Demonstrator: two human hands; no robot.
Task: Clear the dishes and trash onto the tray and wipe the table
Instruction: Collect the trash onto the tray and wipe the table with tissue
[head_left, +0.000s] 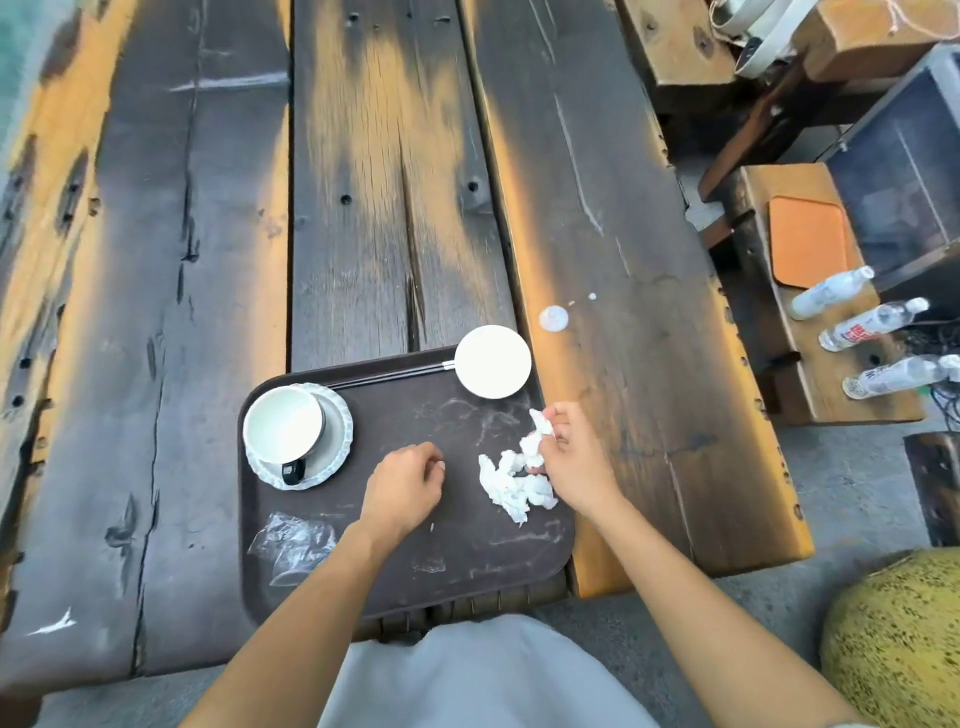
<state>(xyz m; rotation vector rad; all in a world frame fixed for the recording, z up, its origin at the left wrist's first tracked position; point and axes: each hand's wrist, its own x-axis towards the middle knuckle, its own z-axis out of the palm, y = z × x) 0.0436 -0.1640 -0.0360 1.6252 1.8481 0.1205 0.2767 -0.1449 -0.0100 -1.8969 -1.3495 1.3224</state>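
Dark brown tray (457, 566) sits at the near edge of the weathered plank worktop (208, 260), just in front of the person. On the tray's far-left corner: white cup (283, 427) w/ dark handle, standing on a scalloped saucer (337, 431). Far-right corner: small white plate (493, 362), overhanging the tray rim a bit. Dark chopsticks (389, 375) lie along the far edge between saucer & plate, tips touching the plate. Clear plastic wrapper (293, 543) lies crumpled at the near-left of the tray, partly under the left forearm.

Right hand (574, 457) is over the tray's right side, grip closed w/ fingers pinching crumpled white tissue (514, 483); most of the wad lies on the tray surface, upper end raised in the fingers. Left hand (408, 486) hovers mid-tray, fingers loosely curled, grip holding nothing.

On the worktop beyond the plate, off the tray: small whitish puddle or spill (553, 318) w/ a couple of tiny white spots beside it. Tray surface shows pale smears & scuffs.

Right of the worktop: lower wooden bench (810, 374) w/ an orange tray (810, 241) and three clear plastic bottles (872, 325) lying on it. Yellow speckled object at lower right corner, can't tell what it is.
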